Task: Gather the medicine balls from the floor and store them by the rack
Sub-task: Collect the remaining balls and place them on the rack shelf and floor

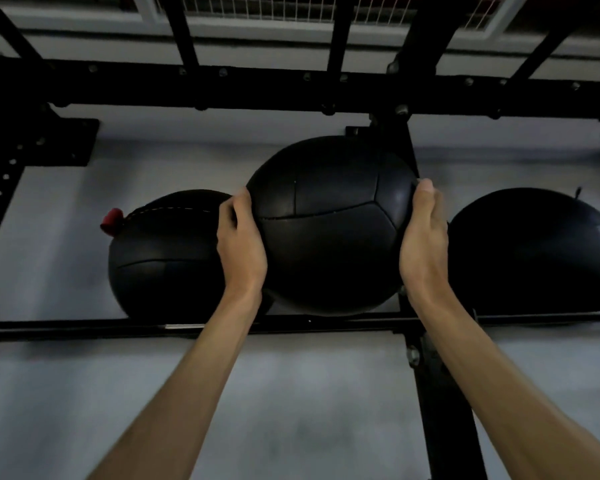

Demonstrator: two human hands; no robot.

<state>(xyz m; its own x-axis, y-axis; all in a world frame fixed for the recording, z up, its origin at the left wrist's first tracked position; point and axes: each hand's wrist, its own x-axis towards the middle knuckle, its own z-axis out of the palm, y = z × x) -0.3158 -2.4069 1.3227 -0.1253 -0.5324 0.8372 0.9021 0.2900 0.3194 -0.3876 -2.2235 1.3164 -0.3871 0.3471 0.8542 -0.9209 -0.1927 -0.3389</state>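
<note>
Gripping the left flank of the middle medicine ball (329, 223), the left hand (241, 244) is shown with thumb laid on the leather and fingers curled round the far side. The right hand (425, 237) is pressed palm-first against the ball's opposite flank, thumb extended straight along the curve; its fingers are mostly hidden behind the hand's edge. Both bare forearms are seen entering from the bottom of the frame. The held ball, black and panelled with stitched seams, is placed at centre frame, in front of a black upright post (440, 393); whether it rests on the floor cannot be told. A second black ball (163, 258) is found just beside it at centre left, partly covered by the left hand, with a small red tag (112, 221) at its upper left edge. A third black ball (530, 251) is set at centre right, near the right hand. All three are ranged between a low black rail (84, 329) across the middle of the frame and a bolted black crossbeam (291, 91) above. A perforated black upright (0, 174) is noted at the left edge. Grey floor (291, 393) is seen under everything, and white wire mesh (274, 5) along the top edge.
</note>
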